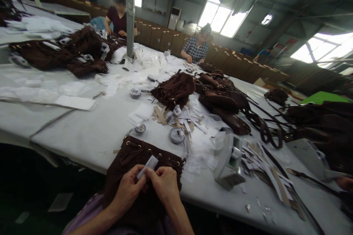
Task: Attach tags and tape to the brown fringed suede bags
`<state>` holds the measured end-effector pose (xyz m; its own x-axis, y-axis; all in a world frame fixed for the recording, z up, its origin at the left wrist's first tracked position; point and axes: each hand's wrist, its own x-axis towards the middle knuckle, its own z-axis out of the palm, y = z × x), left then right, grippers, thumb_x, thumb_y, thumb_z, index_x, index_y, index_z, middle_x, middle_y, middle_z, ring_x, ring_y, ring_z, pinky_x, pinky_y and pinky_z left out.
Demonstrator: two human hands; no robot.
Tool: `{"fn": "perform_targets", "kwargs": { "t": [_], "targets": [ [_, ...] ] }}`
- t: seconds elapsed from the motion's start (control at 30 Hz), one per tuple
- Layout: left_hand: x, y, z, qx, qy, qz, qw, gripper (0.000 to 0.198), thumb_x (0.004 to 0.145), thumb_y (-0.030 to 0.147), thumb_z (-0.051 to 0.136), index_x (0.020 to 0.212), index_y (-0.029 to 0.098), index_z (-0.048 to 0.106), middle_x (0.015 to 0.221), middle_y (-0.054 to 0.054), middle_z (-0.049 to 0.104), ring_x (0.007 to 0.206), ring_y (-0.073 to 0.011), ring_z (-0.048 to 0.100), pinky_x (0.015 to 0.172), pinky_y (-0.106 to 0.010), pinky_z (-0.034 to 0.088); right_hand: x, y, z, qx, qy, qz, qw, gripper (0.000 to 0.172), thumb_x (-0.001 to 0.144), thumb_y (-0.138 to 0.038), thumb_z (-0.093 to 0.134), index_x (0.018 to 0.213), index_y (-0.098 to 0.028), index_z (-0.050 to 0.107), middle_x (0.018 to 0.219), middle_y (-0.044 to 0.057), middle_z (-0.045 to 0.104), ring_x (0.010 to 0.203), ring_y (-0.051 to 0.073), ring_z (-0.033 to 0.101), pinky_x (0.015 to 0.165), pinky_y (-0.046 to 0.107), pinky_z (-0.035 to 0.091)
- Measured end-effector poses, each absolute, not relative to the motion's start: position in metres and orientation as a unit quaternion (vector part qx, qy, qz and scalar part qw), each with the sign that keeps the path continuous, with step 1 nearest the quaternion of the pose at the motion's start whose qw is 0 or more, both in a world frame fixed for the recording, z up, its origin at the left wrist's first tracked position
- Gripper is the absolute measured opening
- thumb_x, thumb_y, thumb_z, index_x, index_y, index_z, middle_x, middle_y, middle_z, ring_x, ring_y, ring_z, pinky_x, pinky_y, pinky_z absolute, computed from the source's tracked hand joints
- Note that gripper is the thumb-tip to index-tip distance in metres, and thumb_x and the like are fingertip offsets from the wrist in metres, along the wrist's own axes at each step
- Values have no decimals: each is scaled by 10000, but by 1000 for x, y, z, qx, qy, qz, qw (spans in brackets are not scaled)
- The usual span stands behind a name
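Observation:
A dark brown bag (132, 156) with brass eyelets and a drawstring lies over the table's front edge and onto my lap. Above it, my left hand (131, 186) pinches a small whitish translucent strip (148, 166), which slants up to the right. My right hand (164, 183) closes on the strip's lower right side, thumb and fingers pressed together. Both hands nearly touch, and the bag's middle is hidden beneath them. Just beyond the bag lie a small grey roll (140, 128) and a larger grey roll (177, 135).
A tape dispenser (228, 161) stands to the right, near cut card strips (264, 169). More brown bags (217, 95) and a fringed bag (176, 90) lie beyond. A metal post (130, 14) rises from the table. Two people (196, 48) work at the far side.

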<state>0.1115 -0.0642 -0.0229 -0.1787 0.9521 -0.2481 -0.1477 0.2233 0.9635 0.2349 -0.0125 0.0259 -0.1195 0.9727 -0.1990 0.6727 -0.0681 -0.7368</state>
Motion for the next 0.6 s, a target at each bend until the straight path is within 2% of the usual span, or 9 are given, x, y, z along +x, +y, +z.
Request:
{"fn": "perform_targets", "kwargs": {
  "t": [0.07, 0.13, 0.2, 0.33, 0.4, 0.6],
  "targets": [
    [110, -65, -21, 350, 571, 514, 536, 349, 746, 496, 642, 877, 173, 624, 560, 13, 597, 500, -151, 553, 505, -234, 444, 235, -14, 24, -645, -648, 355, 197, 493, 674, -539, 660, 356, -203, 491, 359, -17, 429, 387, 103, 390, 408, 250, 225],
    [109, -65, -17, 353, 562, 514, 543, 344, 752, 487, 644, 882, 170, 621, 554, 17, 585, 502, -144, 539, 496, -226, 436, 237, -16, 22, -644, -638, 368, 207, 445, 671, -545, 669, 422, -194, 556, 402, -13, 483, 410, 106, 426, 422, 243, 250],
    [108, -65, -13, 353, 542, 514, 563, 344, 755, 475, 652, 896, 163, 621, 550, 22, 569, 500, -130, 517, 483, -215, 427, 239, -17, 19, -620, -626, 408, 240, 389, 681, -538, 674, 534, -180, 630, 474, -8, 553, 452, 107, 463, 443, 228, 287],
    [108, -63, -9, 283, 493, 512, 644, 335, 744, 441, 690, 887, 149, 611, 599, 22, 569, 472, -83, 456, 430, -179, 389, 244, -21, 13, -522, -589, 536, 305, 446, 714, -583, 636, 647, -143, 669, 538, -13, 586, 486, 92, 472, 446, 205, 310],
    [108, -62, -11, 218, 472, 515, 682, 325, 728, 415, 717, 861, 138, 611, 639, 19, 569, 470, -58, 430, 410, -156, 371, 247, -23, 12, -504, -578, 558, 317, 450, 736, -583, 625, 711, -137, 676, 586, -13, 608, 499, 90, 497, 449, 199, 335],
    [106, -59, -20, 103, 451, 495, 735, 257, 700, 262, 755, 858, 102, 632, 673, 8, 567, 477, -35, 443, 400, -124, 397, 255, -26, 15, -539, -594, 502, 324, 289, 893, -402, 547, 990, -136, 605, 918, 13, 631, 737, 141, 615, 636, 287, 532]
  ]
}}
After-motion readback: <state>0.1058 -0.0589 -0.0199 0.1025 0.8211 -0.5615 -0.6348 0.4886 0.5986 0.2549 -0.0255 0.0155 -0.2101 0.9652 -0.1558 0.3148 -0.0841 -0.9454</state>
